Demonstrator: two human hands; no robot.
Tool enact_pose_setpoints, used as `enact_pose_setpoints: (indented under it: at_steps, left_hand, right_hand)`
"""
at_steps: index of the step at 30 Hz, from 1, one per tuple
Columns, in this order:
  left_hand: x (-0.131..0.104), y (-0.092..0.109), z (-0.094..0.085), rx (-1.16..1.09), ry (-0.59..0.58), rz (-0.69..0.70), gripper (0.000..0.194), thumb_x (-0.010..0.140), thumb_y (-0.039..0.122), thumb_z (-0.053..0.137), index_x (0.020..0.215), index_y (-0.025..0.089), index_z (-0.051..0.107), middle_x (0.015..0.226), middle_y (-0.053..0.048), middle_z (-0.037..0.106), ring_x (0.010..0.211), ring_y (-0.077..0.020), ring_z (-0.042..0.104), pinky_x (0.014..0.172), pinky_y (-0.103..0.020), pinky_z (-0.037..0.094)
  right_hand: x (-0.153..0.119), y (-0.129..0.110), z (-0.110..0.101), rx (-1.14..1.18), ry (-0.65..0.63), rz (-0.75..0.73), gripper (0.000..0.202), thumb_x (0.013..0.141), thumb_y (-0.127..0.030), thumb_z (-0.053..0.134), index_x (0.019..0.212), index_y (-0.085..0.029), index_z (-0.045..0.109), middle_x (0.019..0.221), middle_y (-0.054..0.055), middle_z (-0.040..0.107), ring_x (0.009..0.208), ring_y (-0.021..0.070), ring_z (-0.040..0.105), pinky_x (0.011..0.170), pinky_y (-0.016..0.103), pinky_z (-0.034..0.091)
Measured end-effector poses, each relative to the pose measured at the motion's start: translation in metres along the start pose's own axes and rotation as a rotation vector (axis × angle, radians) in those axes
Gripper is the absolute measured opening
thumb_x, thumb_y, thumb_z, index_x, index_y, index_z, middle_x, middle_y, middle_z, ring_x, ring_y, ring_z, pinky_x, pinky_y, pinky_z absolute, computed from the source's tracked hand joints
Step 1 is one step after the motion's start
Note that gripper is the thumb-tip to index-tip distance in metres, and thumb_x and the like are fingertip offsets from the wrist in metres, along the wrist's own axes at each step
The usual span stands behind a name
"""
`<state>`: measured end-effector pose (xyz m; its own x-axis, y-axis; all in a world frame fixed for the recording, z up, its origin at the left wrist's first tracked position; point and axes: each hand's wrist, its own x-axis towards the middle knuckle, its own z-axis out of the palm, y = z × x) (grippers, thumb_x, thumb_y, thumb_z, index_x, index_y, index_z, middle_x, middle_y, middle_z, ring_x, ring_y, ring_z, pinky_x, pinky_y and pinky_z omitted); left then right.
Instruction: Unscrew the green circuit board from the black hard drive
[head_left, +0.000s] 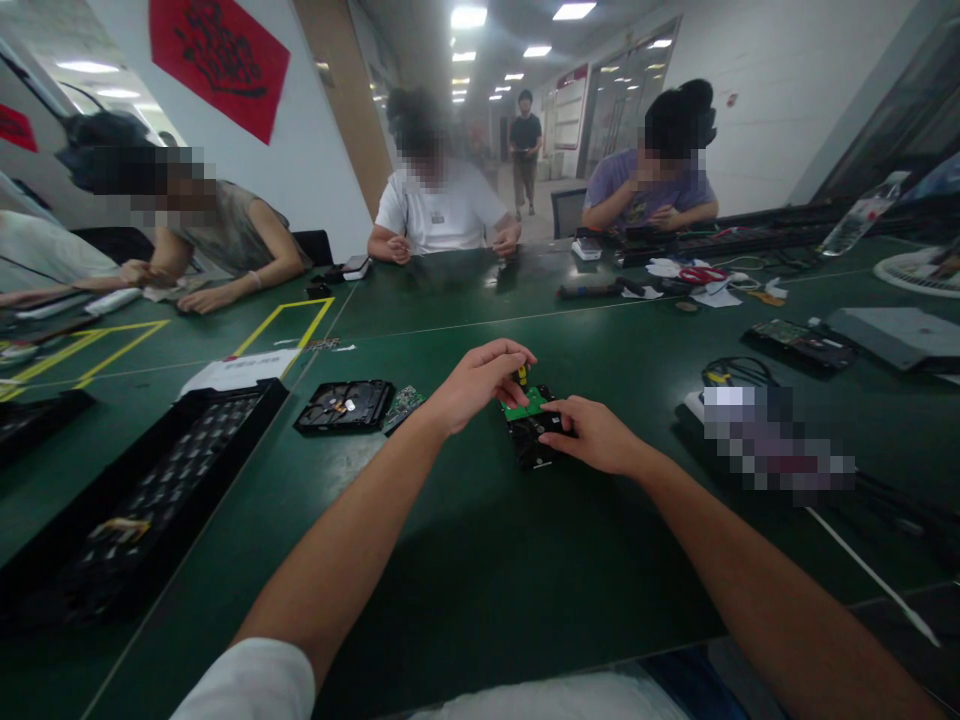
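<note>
A black hard drive (531,448) with a green circuit board (534,402) on its upper face lies on the table in front of me. My left hand (480,385) is closed around a small screwdriver (523,376) with a yellow handle, held upright over the board. Its tip is hidden by my fingers. From the right, my right hand (596,432) grips the drive's side, with thumb and forefinger resting on it. Left of my left forearm sit a second hard drive (345,406) and a loose circuit board (405,406).
A long black tray (161,500) filled with small parts stands at the left. To the right are a blurred-out item (780,440), a third drive (799,345) and a grey box (896,338). A water bottle (862,215) stands farther back. Several people sit across the green table (465,560).
</note>
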<state>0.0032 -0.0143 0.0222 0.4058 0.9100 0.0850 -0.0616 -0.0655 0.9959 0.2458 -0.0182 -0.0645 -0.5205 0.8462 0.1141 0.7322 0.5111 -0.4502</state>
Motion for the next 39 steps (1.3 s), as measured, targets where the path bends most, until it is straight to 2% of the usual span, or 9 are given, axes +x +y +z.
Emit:
enact_pose_setpoints:
  at_steps: [6, 11, 15, 19, 24, 30, 35, 39]
  left_hand:
    - [0.0001, -0.0025, -0.0015, -0.079, -0.001, -0.035, 0.022, 0.096, 0.035, 0.064, 0.111, 0.020, 0.060, 0.102, -0.006, 0.073, 0.059, -0.0154, 0.073, 0.051, -0.025, 0.056]
    - [0.0011, -0.0035, -0.0026, -0.086, -0.017, -0.032, 0.019, 0.099, 0.035, 0.061, 0.109, 0.020, 0.061, 0.107, -0.008, 0.075, 0.066, -0.0152, 0.075, 0.059, -0.026, 0.059]
    - [0.0019, -0.0039, -0.0020, -0.038, 0.002, -0.007, 0.021, 0.101, 0.039, 0.061, 0.105, 0.019, 0.064, 0.107, -0.007, 0.073, 0.069, -0.0143, 0.076, 0.061, -0.024, 0.058]
    - [0.0020, -0.0053, -0.0017, 0.035, 0.014, 0.025, 0.021, 0.099, 0.040, 0.067, 0.102, 0.019, 0.067, 0.092, -0.002, 0.068, 0.065, -0.0111, 0.073, 0.058, -0.020, 0.054]
    - [0.0005, -0.0041, -0.0018, 0.068, -0.025, 0.029, 0.023, 0.098, 0.040, 0.068, 0.105, 0.018, 0.070, 0.088, -0.001, 0.065, 0.063, -0.0106, 0.071, 0.056, -0.020, 0.054]
    - [-0.0014, -0.0013, 0.0004, 0.012, -0.063, -0.007, 0.026, 0.096, 0.040, 0.069, 0.110, 0.019, 0.064, 0.108, -0.006, 0.071, 0.060, -0.0115, 0.071, 0.052, -0.023, 0.056]
    - [-0.0007, -0.0019, 0.0000, -0.042, -0.047, -0.017, 0.021, 0.097, 0.035, 0.066, 0.109, 0.020, 0.058, 0.107, -0.007, 0.074, 0.059, -0.0138, 0.073, 0.050, -0.023, 0.056]
    - [-0.0005, -0.0020, -0.0008, -0.054, -0.043, -0.015, 0.018, 0.097, 0.033, 0.064, 0.107, 0.020, 0.058, 0.109, -0.007, 0.074, 0.060, -0.0134, 0.073, 0.052, -0.024, 0.056]
  right_hand:
    - [-0.0011, -0.0031, -0.0020, -0.001, -0.005, -0.006, 0.047, 0.097, -0.049, 0.070, 0.137, -0.024, 0.069, 0.091, 0.004, 0.065, 0.082, 0.0202, 0.057, 0.073, 0.032, 0.038]
    - [-0.0016, -0.0032, -0.0027, 0.006, -0.004, 0.003, 0.048, 0.097, -0.049, 0.070, 0.138, -0.024, 0.069, 0.092, 0.004, 0.065, 0.082, 0.0201, 0.057, 0.072, 0.032, 0.038]
    - [-0.0013, -0.0008, -0.0007, 0.007, -0.003, -0.003, 0.050, 0.096, -0.050, 0.070, 0.138, -0.024, 0.068, 0.092, 0.004, 0.065, 0.082, 0.0204, 0.058, 0.072, 0.032, 0.039]
    - [-0.0005, 0.0009, 0.0016, 0.020, 0.020, -0.010, 0.052, 0.096, -0.050, 0.071, 0.139, -0.021, 0.068, 0.092, 0.005, 0.066, 0.082, 0.0206, 0.059, 0.073, 0.032, 0.040]
    - [-0.0002, -0.0002, 0.0005, 0.010, 0.006, -0.012, 0.050, 0.096, -0.050, 0.071, 0.138, -0.023, 0.069, 0.090, 0.004, 0.064, 0.080, 0.0197, 0.058, 0.072, 0.032, 0.039]
    - [-0.0009, 0.0000, -0.0003, 0.009, 0.008, -0.011, 0.049, 0.097, -0.050, 0.070, 0.139, -0.024, 0.068, 0.091, 0.004, 0.064, 0.081, 0.0195, 0.057, 0.073, 0.032, 0.039]
    - [-0.0011, -0.0040, -0.0028, -0.005, -0.004, -0.004, 0.048, 0.096, -0.047, 0.071, 0.136, -0.022, 0.069, 0.091, 0.004, 0.064, 0.080, 0.0196, 0.057, 0.073, 0.032, 0.039]
    - [-0.0011, -0.0052, -0.0034, -0.005, 0.004, -0.014, 0.046, 0.096, -0.047, 0.071, 0.135, -0.021, 0.070, 0.091, 0.004, 0.064, 0.081, 0.0196, 0.057, 0.073, 0.031, 0.039]
